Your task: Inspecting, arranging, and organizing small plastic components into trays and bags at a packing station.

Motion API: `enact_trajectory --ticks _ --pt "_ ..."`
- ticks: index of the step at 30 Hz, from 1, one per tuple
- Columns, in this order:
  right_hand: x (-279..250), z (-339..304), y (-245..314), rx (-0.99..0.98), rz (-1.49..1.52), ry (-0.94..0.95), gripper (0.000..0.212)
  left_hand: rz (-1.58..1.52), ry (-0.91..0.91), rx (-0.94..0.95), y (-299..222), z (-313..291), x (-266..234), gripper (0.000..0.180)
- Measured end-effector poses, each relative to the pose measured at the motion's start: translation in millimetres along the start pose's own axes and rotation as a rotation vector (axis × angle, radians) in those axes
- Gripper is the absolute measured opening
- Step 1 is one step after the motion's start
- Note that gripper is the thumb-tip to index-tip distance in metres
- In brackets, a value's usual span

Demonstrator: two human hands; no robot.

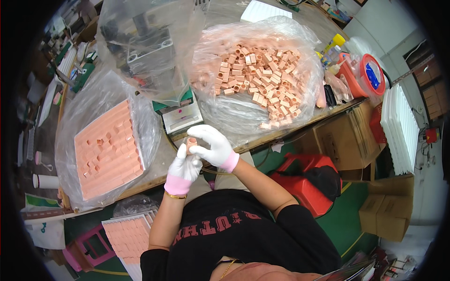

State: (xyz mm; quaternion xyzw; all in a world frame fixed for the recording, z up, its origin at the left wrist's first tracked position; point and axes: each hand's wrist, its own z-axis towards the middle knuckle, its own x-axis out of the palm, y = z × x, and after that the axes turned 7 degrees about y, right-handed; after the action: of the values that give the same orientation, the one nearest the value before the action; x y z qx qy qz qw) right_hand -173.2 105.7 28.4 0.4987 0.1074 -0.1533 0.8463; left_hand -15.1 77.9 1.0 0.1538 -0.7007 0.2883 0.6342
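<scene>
Both my hands wear white gloves with pink cuffs and meet in front of me at the table's near edge. Between them is a small peach-coloured plastic block [191, 143] with a round opening on one face. My left hand [184, 167] grips it from below and the left, and my right hand [212, 146] pinches it from the right with thumb and fingers. Beyond my hands, a heap of similar peach blocks [262, 77] lies on clear plastic sheeting. To the left, a tray [110, 147] holds rows of these blocks on more plastic.
A plastic-covered machine [152, 56] with a green and white base [183, 114] stands just past my hands. At the right are a red-rimmed tub [372, 75], cardboard boxes [347, 140] and a red stool [304, 180]. Another filled tray [127, 239] sits low at the left.
</scene>
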Motion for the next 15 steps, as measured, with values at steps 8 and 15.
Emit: enact_trajectory --ticks 8,15 --pt "-1.9 -4.7 -3.0 -0.054 -0.108 0.022 0.036 0.143 -0.121 0.012 3.3 -1.5 7.0 0.037" --pt "-0.9 -8.4 -11.3 -0.230 -0.373 0.097 0.042 0.712 -0.254 0.027 2.7 -8.3 10.4 0.040"
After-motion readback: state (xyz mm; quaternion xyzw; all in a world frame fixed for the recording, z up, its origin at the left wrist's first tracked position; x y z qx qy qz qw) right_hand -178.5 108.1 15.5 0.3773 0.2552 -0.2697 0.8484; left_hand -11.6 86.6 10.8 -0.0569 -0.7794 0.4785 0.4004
